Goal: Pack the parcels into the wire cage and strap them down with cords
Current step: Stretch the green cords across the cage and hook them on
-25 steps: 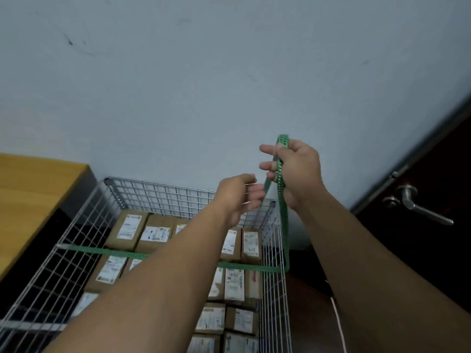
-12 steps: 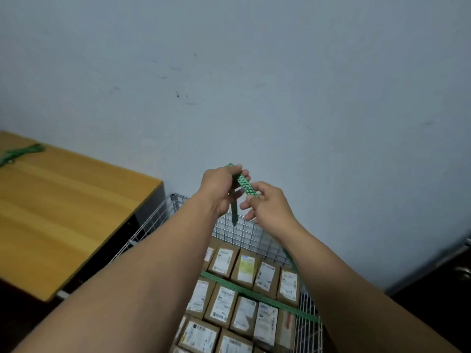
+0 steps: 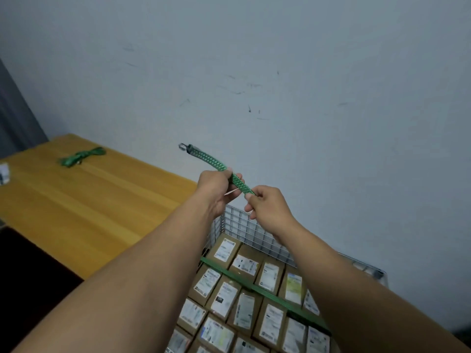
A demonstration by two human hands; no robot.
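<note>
— Both hands on it?
— Yes. The left hand (image 3: 216,191) is curled round the green cord (image 3: 212,161); the right hand (image 3: 266,208) pinches it just to the right. The metal hook (image 3: 183,146) sticks out up-left past the left fist.
— The parcels (image 3: 246,263)?
— Below the grip, in the wire cage (image 3: 242,222), under a stretched green strap (image 3: 257,289).

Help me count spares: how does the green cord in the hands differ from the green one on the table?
The held cord is drawn out in the air; the table cord lies bundled on the wooden table. The left hand and right hand grip the held cord; nothing touches the table cord. Both are green.
</note>
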